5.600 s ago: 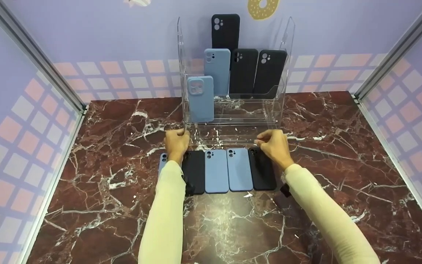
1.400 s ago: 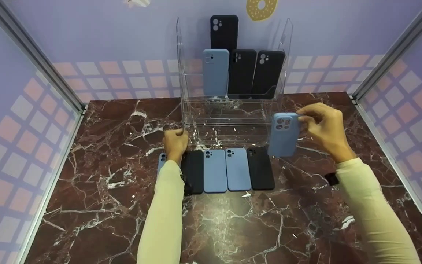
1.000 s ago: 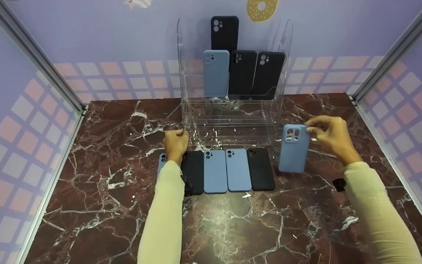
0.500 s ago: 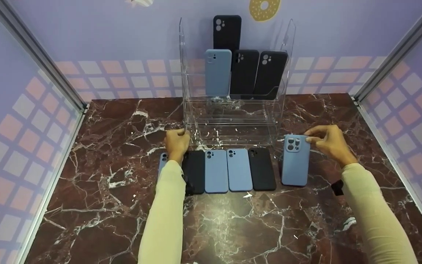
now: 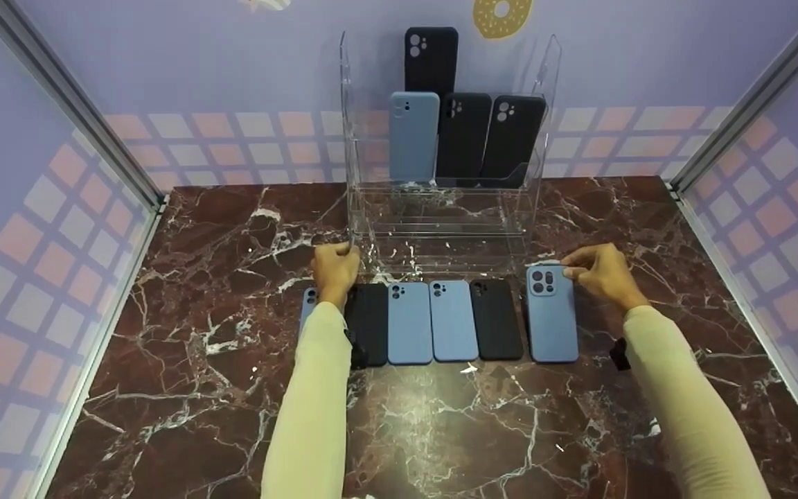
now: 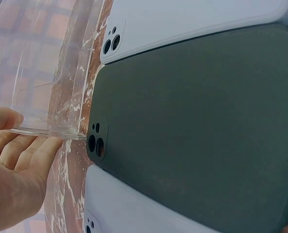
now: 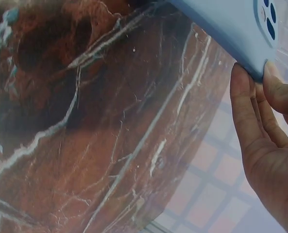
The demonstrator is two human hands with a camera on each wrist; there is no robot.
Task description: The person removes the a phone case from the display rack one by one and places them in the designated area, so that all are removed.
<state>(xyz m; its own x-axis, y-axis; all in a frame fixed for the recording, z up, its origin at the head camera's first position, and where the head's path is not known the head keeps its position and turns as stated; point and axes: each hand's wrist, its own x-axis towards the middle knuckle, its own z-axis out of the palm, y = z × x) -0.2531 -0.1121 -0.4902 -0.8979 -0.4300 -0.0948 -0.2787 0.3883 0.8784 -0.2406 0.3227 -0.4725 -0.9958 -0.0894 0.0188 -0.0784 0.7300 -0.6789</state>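
In the head view my right hand (image 5: 600, 277) pinches a light blue phone case (image 5: 551, 322) by its top right corner. The case's lower end is down at the marble tabletop, just right of a black phone case (image 5: 496, 319); its top looks slightly raised. The right wrist view shows thumb and fingers on the case's corner. My left hand (image 5: 334, 272) grips the front left edge of a clear acrylic stand (image 6: 46, 111), thumb above and fingers below in the left wrist view. Two blue cases (image 5: 409, 322), another black case (image 6: 197, 121) and a partly hidden blue one complete the row.
On the stand's upper tiers lean a blue case (image 5: 413, 138) and several black cases (image 5: 465, 138). Purple walls with a tile pattern (image 5: 246, 132) enclose the marble table (image 5: 233, 242) at the back and both sides. A small white scrap (image 5: 468, 369) lies before the row.
The held blue phone case left the stand's lower left tier, came right in my right hand, then went down beside the row's right end. My left hand stays on the stand.
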